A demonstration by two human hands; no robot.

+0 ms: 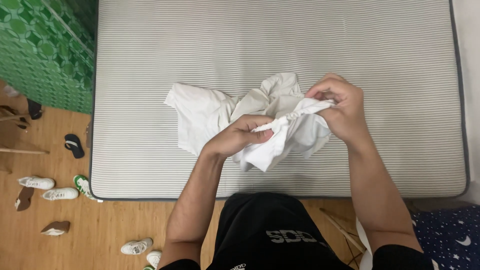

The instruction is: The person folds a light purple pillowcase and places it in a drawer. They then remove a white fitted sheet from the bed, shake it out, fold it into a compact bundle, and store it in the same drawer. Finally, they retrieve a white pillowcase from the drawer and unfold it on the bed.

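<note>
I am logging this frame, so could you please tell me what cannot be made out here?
Head view only:
- White garment: its kind is unclear, being bunched; left hand and right hand cover the gripped part.
- Mattress: far end cut off by the top edge.
- Blue star-patterned fabric: cut off at the corner.

mattress (150,50): grey-striped, centre | patterned panel (45,50): green, 10 o'clock | wooden floor (100,230): 7 o'clock | white sneakers (47,187), dark sandal (74,145): 8 o'clock | starred fabric (450,230): navy, 4 o'clock
</note>
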